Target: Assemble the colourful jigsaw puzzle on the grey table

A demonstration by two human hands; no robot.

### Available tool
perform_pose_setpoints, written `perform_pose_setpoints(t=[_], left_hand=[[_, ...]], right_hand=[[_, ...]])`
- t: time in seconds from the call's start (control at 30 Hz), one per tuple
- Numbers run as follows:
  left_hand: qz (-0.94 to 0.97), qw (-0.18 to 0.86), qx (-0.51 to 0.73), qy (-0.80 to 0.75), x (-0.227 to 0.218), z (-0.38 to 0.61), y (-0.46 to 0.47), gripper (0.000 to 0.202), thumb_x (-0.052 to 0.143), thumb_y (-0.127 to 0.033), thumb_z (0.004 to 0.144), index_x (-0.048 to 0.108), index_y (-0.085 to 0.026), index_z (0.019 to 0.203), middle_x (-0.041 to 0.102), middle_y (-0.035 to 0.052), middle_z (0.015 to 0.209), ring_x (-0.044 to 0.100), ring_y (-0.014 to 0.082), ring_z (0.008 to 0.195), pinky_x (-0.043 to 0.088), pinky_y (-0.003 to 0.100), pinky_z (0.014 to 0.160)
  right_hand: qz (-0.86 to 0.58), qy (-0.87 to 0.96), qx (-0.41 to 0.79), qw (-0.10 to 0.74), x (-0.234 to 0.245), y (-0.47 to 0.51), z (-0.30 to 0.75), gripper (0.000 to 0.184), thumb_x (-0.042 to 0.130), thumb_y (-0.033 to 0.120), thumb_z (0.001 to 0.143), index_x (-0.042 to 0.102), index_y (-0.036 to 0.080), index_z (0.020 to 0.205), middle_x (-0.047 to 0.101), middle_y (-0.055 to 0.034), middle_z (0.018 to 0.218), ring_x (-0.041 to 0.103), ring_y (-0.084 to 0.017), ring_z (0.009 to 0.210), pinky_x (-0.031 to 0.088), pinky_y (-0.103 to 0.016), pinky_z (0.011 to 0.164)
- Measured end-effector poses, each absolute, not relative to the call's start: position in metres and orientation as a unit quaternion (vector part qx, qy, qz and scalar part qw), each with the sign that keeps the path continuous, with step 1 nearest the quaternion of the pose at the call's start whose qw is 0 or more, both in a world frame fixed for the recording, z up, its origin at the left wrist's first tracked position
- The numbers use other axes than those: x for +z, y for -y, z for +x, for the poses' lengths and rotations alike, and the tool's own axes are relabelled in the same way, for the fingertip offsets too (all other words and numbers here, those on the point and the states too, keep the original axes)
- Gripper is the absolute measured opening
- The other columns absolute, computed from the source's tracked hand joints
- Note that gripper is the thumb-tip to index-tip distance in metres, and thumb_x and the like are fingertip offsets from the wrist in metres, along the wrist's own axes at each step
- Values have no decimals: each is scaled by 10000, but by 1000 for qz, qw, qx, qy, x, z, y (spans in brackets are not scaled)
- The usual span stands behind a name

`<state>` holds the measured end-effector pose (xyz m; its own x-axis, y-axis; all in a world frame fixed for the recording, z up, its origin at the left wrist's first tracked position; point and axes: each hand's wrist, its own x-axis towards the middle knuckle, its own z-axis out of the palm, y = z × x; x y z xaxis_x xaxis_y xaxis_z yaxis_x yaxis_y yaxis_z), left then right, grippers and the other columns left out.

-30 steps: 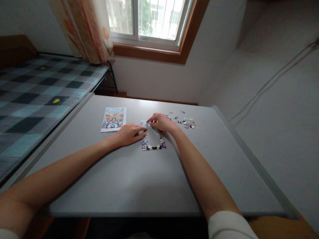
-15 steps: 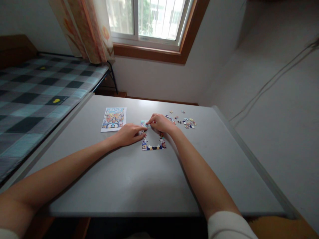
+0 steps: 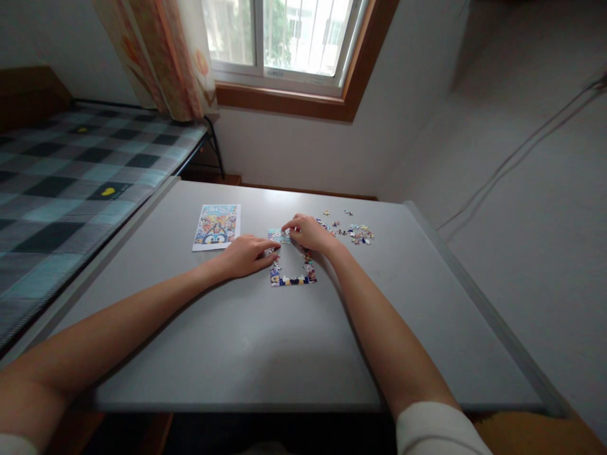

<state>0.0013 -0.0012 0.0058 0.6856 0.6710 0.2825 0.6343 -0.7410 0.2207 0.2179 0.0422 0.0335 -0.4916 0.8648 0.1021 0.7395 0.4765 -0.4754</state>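
Observation:
A partly joined jigsaw puzzle [image 3: 294, 281] lies on the table as a rectangular border around a bare middle. My left hand [image 3: 249, 254] rests at its left side, fingers extended and thumb apart, the fingertips touching the upper left edge. Over the upper edge, my right hand [image 3: 310, 234] is bent down with index finger and thumb close together. Whatever is between those fingertips is too small to make out. My right hand hides the upper right part of the border. Loose puzzle pieces [image 3: 361, 234] lie in a cluster to the right of that hand.
A printed picture sheet [image 3: 215, 226] lies left of the puzzle on the white table [image 3: 227, 341]. Beyond the table's left edge is a bed with a checked cover [image 3: 95, 155]. A window [image 3: 298, 38] and a curtain [image 3: 156, 57] are at the back.
My right hand has shifted slightly right along the upper edge, uncovering more of the top row. My left hand has stayed in place.

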Motion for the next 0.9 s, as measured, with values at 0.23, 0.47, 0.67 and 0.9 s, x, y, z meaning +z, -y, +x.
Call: perform_pose_setpoints(t=[0.23, 0.47, 0.67, 0.9], left_hand=[[915, 58, 176, -359, 7, 3, 2, 323, 519, -395, 949, 695, -209, 1146, 717, 34, 763, 655, 173, 697, 466, 270, 704], [916, 55, 178, -356, 7, 3, 2, 317, 532, -383, 943, 695, -200, 1144, 721, 39, 776, 663, 180, 707, 467, 278, 698], [917, 48, 172, -356, 8, 4, 2, 304, 537, -366, 937, 695, -201, 1139, 718, 33, 762, 659, 175, 697, 469, 279, 694], [916, 51, 173, -359, 7, 2, 2, 325, 507, -395, 951, 691, -208, 1142, 715, 30, 760, 649, 166, 685, 468, 276, 684]], right_hand=[[-476, 840, 195, 173, 34, -40, 217, 350, 513, 63, 840, 779, 205, 1016, 658, -85, 971, 582, -144, 800, 446, -278, 827], [-452, 855, 184, 176, 27, -42, 215, 382, 491, 35, 837, 787, 216, 996, 666, -78, 950, 569, -147, 828, 438, -271, 833], [-441, 886, 84, 118, 34, -33, 209, 313, 520, 117, 866, 793, 220, 978, 686, -98, 952, 503, -223, 928, 397, -348, 860], [-453, 872, 102, 155, 31, -41, 213, 360, 503, 92, 852, 790, 259, 989, 685, -81, 935, 505, -225, 901, 399, -369, 841]])
